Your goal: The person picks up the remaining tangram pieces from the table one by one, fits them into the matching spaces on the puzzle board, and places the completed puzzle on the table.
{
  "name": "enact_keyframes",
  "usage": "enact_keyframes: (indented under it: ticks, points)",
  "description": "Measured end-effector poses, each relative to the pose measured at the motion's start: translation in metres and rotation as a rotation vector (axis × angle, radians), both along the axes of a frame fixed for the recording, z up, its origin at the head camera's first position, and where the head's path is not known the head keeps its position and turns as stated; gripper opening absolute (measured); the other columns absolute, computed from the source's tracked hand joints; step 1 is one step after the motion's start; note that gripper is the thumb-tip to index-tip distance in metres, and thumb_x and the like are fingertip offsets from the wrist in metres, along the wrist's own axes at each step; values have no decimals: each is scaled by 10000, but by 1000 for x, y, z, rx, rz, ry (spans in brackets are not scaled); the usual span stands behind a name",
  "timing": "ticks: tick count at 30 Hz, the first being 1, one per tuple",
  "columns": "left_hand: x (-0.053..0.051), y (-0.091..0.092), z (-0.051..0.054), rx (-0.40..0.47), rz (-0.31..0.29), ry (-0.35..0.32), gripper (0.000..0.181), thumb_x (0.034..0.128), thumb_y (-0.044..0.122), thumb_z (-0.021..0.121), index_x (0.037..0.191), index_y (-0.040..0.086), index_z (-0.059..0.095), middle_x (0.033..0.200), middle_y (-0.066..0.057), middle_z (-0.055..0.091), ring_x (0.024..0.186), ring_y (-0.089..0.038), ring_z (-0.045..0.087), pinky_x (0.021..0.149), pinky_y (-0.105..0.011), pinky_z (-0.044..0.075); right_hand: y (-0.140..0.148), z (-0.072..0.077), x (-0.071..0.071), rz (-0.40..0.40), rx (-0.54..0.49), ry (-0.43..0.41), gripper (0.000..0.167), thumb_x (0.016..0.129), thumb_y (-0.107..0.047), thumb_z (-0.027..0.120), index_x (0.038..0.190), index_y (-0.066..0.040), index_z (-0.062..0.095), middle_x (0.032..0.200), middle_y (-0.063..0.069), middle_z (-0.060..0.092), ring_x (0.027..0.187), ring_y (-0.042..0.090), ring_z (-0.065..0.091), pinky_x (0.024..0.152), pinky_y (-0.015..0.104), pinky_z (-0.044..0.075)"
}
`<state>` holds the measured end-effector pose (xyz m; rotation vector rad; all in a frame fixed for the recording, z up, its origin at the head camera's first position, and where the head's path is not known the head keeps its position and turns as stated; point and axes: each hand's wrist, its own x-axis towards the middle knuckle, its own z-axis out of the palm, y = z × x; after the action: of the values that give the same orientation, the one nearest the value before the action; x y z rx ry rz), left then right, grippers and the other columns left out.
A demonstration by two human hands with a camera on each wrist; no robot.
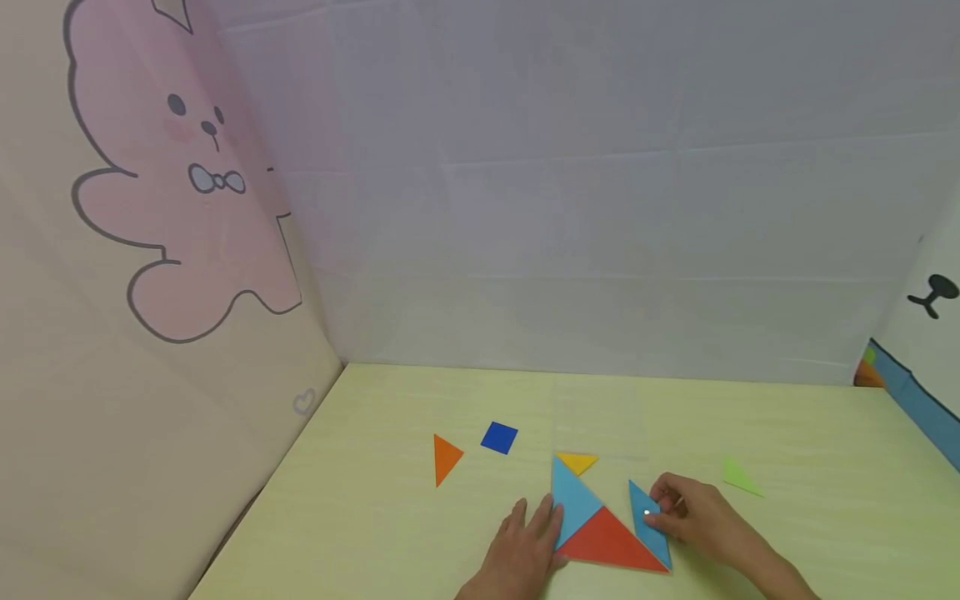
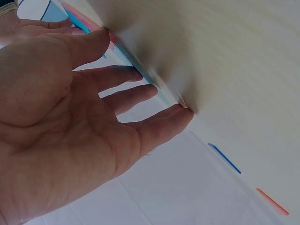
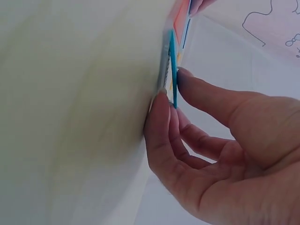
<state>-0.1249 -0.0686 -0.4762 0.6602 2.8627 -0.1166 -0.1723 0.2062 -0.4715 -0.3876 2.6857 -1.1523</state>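
Observation:
My right hand (image 1: 693, 517) pinches a blue parallelogram tangram piece (image 1: 651, 533) between thumb and fingers, at the right of a larger joined shape. In the right wrist view that parallelogram (image 3: 174, 70) stands slightly tilted off the table. A light blue triangle (image 1: 573, 502) and a red triangle (image 1: 611, 542) lie edge to edge. Against the left side of the light blue triangle rest the fingertips of my left hand (image 1: 521, 546); its fingers look extended in the left wrist view. A small yellow triangle (image 1: 577, 462) lies beside the light blue one's upper slanted edge.
Loose on the pale yellow table (image 1: 360, 517) lie an orange triangle (image 1: 446, 460) and a dark blue square (image 1: 498, 437) to the left. A lime green triangle (image 1: 740, 477) is off to the right. A pale cloth wall (image 1: 600, 250) rises behind the table.

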Motion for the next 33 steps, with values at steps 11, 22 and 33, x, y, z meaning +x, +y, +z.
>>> enact_keyframes:
  ticks: [11, 22, 33]
  points:
    - [-2, 2, 0, 11, 23, -27, 602, 1039, 522, 498, 1578, 273, 401, 1618, 90, 365, 1419, -254, 438, 1088, -334, 464, 5, -3, 0, 57, -15, 4, 291, 894, -179, 811, 1063, -48, 614, 809, -19, 532, 723, 85, 510, 630, 226, 455]
    - [-1, 1, 2, -8, 9, -5, 597, 1043, 521, 496, 1575, 264, 407, 1614, 83, 371, 1401, -246, 450, 1078, -328, 474, 3, -2, -2, 21, 68, -33, 414, 857, -235, 850, 1133, -64, 594, 917, 21, 558, 840, 191, 512, 699, 268, 467]
    - [0, 0, 0, -10, -6, 24, 592, 1043, 523, 506, 1564, 252, 430, 1603, 73, 391, 1382, -247, 468, 1072, -330, 480, 6, -7, -2, 26, 88, 6, 445, 849, -265, 856, 1132, -99, 555, 931, 51, 506, 881, 204, 465, 704, 282, 434]
